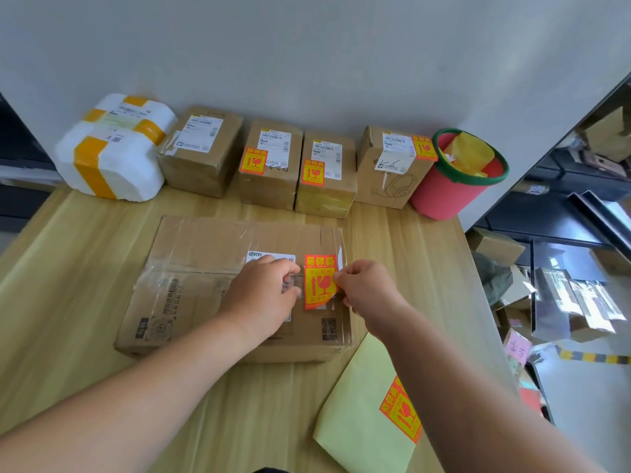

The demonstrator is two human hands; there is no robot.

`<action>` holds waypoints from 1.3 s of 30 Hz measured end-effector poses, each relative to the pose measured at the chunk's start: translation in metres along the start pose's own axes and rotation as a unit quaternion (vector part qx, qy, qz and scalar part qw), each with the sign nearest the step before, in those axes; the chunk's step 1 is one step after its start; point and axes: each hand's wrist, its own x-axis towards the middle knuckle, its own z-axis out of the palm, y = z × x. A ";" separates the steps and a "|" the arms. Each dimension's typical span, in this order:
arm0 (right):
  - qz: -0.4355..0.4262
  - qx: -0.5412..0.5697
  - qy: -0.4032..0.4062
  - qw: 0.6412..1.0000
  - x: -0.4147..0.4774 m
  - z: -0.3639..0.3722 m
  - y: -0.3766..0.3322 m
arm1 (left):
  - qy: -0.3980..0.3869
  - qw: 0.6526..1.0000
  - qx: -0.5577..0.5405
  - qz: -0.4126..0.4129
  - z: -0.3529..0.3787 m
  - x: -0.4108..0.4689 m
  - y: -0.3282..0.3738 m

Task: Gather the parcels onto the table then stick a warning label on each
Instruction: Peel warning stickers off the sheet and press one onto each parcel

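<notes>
Both hands [317,285] press upright label [320,280] onto parcel [205,281].

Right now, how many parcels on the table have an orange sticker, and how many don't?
With an orange warning sticker: 4, three small brown boxes and the big flat box
Without: 2, the white foam parcel and one brown box
Total: 6

Bare table [85,268] left of flat box [205,268]
</notes>
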 end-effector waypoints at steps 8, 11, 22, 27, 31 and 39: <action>-0.022 -0.037 0.030 0.999 0.005 0.005 0.002 | -0.001 1.000 0.026 0.013 0.003 0.003 -0.001; -0.030 -0.055 0.037 0.997 0.005 0.007 0.002 | 0.002 0.999 0.031 0.014 0.004 0.003 -0.003; -0.051 -0.128 0.041 0.990 0.002 0.008 -0.001 | 0.008 0.998 0.046 0.031 0.007 0.006 -0.003; -0.067 -0.212 0.071 0.972 0.002 0.013 -0.002 | 0.004 0.998 0.048 0.030 0.006 0.006 -0.003; -0.101 -0.250 0.126 0.955 0.003 0.010 0.002 | 0.002 0.998 0.051 0.036 0.006 0.006 -0.003; -0.396 -0.234 0.130 0.878 -0.006 0.000 0.026 | 0.054 0.974 0.130 0.179 0.005 0.003 0.009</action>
